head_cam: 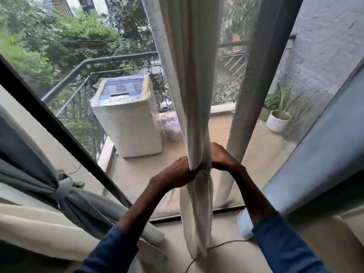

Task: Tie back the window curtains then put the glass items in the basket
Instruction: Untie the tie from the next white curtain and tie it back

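A cream curtain hangs down the middle of the window, gathered into a narrow bundle at waist height. My left hand grips the bundle from the left, fingers wrapped round the cloth. My right hand holds it from the right, its fingers hidden behind the fabric. At the lower left a grey curtain is bunched and bound by a grey tie-back. A blue-grey curtain hangs at the right. No glass items or basket are in view.
The dark window frame slants across the left. Outside, on the balcony, stand a covered washing machine, a railing and a white potted plant. A thin cord lies on the sill near the curtain's foot.
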### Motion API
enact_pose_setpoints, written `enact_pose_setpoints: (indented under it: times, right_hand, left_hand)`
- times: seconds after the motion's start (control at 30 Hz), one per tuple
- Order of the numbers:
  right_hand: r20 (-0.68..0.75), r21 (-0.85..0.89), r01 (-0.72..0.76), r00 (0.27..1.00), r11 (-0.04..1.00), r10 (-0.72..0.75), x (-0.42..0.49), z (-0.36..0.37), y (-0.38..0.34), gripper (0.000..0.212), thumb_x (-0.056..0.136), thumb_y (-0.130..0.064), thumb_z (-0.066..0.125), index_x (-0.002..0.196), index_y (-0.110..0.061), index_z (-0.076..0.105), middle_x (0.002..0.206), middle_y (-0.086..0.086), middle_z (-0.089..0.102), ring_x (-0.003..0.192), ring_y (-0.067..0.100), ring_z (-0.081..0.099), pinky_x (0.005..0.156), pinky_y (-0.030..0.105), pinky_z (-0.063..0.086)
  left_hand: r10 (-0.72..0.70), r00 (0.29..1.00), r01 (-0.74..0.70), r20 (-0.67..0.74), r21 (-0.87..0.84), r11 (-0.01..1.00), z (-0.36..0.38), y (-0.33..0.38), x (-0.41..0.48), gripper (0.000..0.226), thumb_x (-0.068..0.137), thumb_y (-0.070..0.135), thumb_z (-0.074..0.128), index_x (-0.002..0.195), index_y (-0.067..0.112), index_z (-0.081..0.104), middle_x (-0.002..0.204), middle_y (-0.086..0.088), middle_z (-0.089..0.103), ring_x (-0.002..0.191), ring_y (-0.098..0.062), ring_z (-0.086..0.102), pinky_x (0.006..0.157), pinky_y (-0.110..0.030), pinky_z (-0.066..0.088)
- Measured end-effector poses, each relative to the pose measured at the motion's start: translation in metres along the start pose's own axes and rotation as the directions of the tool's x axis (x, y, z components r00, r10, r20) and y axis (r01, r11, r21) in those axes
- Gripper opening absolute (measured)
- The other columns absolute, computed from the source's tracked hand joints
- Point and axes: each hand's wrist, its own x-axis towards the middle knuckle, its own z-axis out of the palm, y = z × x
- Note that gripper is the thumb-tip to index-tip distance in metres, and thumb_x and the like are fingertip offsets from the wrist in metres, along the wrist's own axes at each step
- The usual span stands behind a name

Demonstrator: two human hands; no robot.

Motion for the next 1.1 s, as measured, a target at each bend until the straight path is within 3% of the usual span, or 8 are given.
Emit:
enact_pose_setpoints:
  times: [0.13,0.23,0.37,0.5,0.57,0.73,0.97,1.1]
  right_hand:
    - [0.135,0.292,-0.007,0.99,0.956,-0.034,-0.019,-0.005,0.007,0.023,0.086,0.005,0.069,0.108,0.002,0.067,0.085,0.013,0.075,0.076,0.009,0.072,0.06,0.026,0.057]
    - [0.074,0.51,-0.045,0.997,0.859,0.008,-0.034,-0.003,0.019,0.028,0.089,0.009,0.063,0.114,-0.002,0.066,0.096,0.022,0.074,0.085,0.026,0.073,0.067,0.031,0.06]
    - [-0.211,0.465,0.077,0.977,0.882,0.026,-0.06,0.003,0.025,0.012,0.091,-0.006,0.072,0.097,-0.015,0.07,0.089,0.012,0.074,0.072,0.021,0.073,0.059,0.029,0.058]
    - [-0.11,0.498,0.083,0.993,0.863,-0.033,-0.09,0.032,0.01,0.008,0.088,-0.004,0.076,0.096,-0.006,0.075,0.084,0.005,0.078,0.072,0.026,0.077,0.061,0.035,0.06]
    - [-0.069,0.442,0.07,0.997,0.894,-0.044,-0.096,0.056,0.001,0.019,0.085,-0.019,0.082,0.101,-0.01,0.077,0.089,0.0,0.08,0.083,0.015,0.077,0.073,0.034,0.062]
    - [-0.396,0.172,0.053,0.918,0.984,0.02,-0.099,0.096,-0.009,0.047,0.071,-0.063,0.081,0.102,-0.028,0.07,0.091,-0.016,0.072,0.087,-0.001,0.067,0.078,0.025,0.057]
    - [-0.538,0.064,0.023,0.843,0.998,0.015,-0.104,0.105,-0.012,0.029,0.081,-0.051,0.073,0.092,-0.026,0.065,0.081,-0.008,0.071,0.075,0.011,0.068,0.071,0.032,0.054]
    - [-0.451,-0.144,-0.118,0.892,0.982,0.041,-0.101,0.113,-0.004,0.04,0.09,-0.055,0.062,0.078,-0.018,0.072,0.081,0.002,0.076,0.082,0.025,0.071,0.071,0.032,0.05]
  left_hand:
    - [-0.059,0.998,0.062,-0.034,0.073,0.995,0.0,0.0,0.002,0.042,0.095,0.057,0.037,0.124,0.029,0.046,0.127,-0.014,0.059,0.115,-0.038,0.057,0.092,-0.052,0.05]
    - [-0.028,0.995,0.048,-0.1,0.199,0.979,-0.004,0.002,0.0,0.037,0.094,0.056,0.035,0.117,0.029,0.046,0.117,-0.022,0.062,0.104,-0.043,0.061,0.084,-0.053,0.053]
    - [-0.058,0.987,0.109,-0.149,0.363,0.925,-0.009,0.002,0.004,0.039,0.101,0.047,0.037,0.121,0.018,0.054,0.109,-0.021,0.064,0.096,-0.042,0.063,0.078,-0.049,0.053]
    - [-0.122,0.97,0.185,-0.212,0.309,0.933,-0.007,0.004,0.011,0.029,0.099,0.034,0.044,0.108,0.01,0.058,0.098,-0.018,0.065,0.09,-0.041,0.063,0.071,-0.044,0.051]
    - [-0.12,0.967,0.178,-0.223,0.26,0.949,-0.004,0.01,0.014,0.025,0.099,0.025,0.047,0.106,0.006,0.06,0.099,-0.021,0.065,0.091,-0.042,0.06,0.072,-0.044,0.047]
    - [-0.132,0.942,0.192,-0.31,0.171,0.966,0.003,0.017,0.016,0.018,0.097,0.018,0.048,0.09,0.005,0.058,0.086,-0.021,0.064,0.08,-0.041,0.058,0.062,-0.036,0.03]
    - [-0.249,0.869,0.249,-0.428,-0.058,0.967,0.004,0.023,0.007,0.007,0.084,0.003,0.056,0.09,0.003,0.059,0.081,-0.019,0.065,0.073,-0.04,0.06,0.06,-0.044,0.05]
    - [-0.241,0.857,0.237,-0.455,-0.067,0.969,0.004,0.024,0.006,0.014,0.086,0.002,0.056,0.099,-0.002,0.061,0.077,-0.017,0.065,0.068,-0.036,0.064,0.054,-0.035,0.047]
